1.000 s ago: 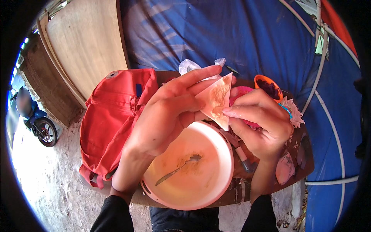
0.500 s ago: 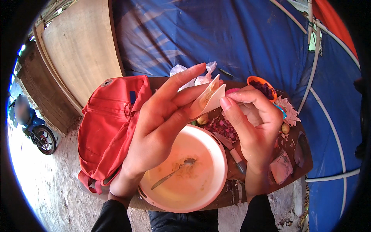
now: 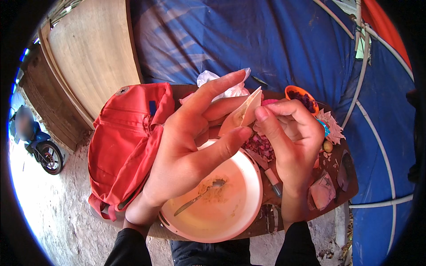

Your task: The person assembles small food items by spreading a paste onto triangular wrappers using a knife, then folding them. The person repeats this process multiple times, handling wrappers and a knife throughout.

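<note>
A thin pale dumpling wrapper point(image 3: 250, 107), folded over with a little brownish filling inside, is held up above the table. My left hand point(image 3: 179, 148) supports it from the left, thumb at its lower edge and fingers behind it, the index finger stretched up. The thumb and fingertips of my right hand point(image 3: 295, 142) pinch its right edge. Under my hands stands a wide white basin point(image 3: 254, 199) with a metal spoon point(image 3: 193, 204) and crumbly brown remains of filling in it. My left hand hides part of the basin's far rim.
A red backpack point(image 3: 126, 142) lies at the left of the brown table point(image 3: 328, 208). Chopped purple pieces point(image 3: 262, 148), a knife point(image 3: 272, 178) and an orange bowl point(image 3: 314, 105) of dark purple shreds are on the right. White plastic bags point(image 3: 235, 90) sit behind. Blue tarpaulin point(image 3: 248, 40) hangs beyond.
My left thumb has moved right and up along the wrapper's lower edge. The wrapper looks more folded over, hiding more filling. My right hand keeps its pinch.
</note>
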`<state>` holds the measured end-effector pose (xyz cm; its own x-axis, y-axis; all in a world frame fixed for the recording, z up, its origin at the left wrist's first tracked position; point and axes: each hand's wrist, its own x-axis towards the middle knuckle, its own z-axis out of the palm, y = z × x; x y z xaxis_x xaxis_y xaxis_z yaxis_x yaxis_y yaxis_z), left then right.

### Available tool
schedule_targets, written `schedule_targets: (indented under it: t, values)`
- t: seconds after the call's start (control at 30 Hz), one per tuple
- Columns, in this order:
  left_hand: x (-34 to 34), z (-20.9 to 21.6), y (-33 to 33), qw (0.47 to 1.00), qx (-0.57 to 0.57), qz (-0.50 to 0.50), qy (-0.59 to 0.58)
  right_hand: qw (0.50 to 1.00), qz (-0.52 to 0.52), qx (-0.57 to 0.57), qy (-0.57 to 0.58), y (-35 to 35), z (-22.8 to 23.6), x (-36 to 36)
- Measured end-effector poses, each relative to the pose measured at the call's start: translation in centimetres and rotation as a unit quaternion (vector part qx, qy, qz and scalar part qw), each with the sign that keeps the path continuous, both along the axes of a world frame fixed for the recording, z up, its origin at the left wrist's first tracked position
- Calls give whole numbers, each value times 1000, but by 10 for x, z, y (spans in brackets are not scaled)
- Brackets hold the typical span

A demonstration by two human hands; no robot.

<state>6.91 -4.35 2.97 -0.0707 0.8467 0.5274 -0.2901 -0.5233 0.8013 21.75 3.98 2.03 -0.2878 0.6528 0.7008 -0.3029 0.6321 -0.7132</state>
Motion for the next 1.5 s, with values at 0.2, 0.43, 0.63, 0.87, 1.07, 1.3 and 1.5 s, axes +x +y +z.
schedule_targets:
  t: [0.2,0.43,0.63,0.87,1.07,1.3,1.5]
  values:
    - [0,-2,3,998,6,39,38,1000,13,-18,6,-1,-1,-2]
    - [1,-1,1,995,-5,90,50,1000,15,-26,-6,-1,-3,-3]
    - [-1,-1,2,994,12,101,49,1000,27,9,-2,2,1,-2]
    - [2,-4,5,997,11,70,20,987,157,-13,3,13,3,2]
    - [-2,-3,5,994,0,81,67,987,156,24,32,21,2,2]
    - [-7,-2,6,985,55,138,92,971,219,-11,96,21,3,8]
    - [-10,-2,5,967,108,176,151,978,188,91,-3,28,7,15]
